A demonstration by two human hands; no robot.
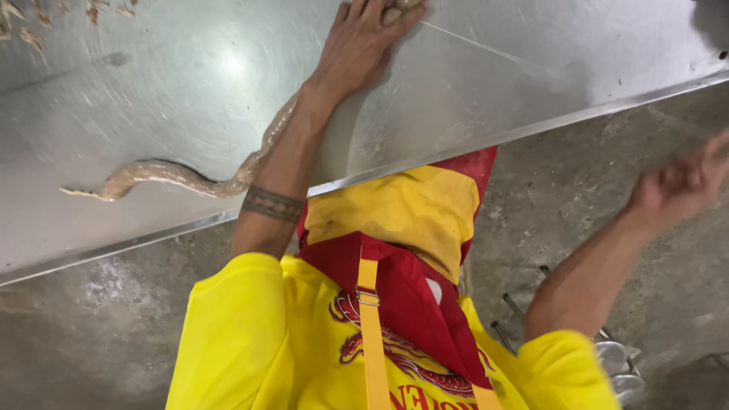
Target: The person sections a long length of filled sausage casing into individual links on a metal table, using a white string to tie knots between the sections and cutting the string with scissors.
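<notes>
A long pale dough rope [163, 176] snakes across the steel table [175, 83]. It runs up under my left forearm toward my left hand [363, 44]. That hand lies palm down on the table, its fingertips pressing the dough's far end [392, 14]. A dark band tattoo circles the left forearm. My right hand [681, 184] is blurred in the air at the right, off the table and over the floor. Its fingers are loosely spread and it holds nothing. I wear a yellow shirt and a red and yellow apron [402, 220].
Small dough scraps [23, 26] lie at the table's far left corner. The table's front edge [531, 129] runs diagonally across the view. Below it is a grey concrete floor [91, 326]. Round metal pieces on a wire rack [616, 368] sit at the lower right.
</notes>
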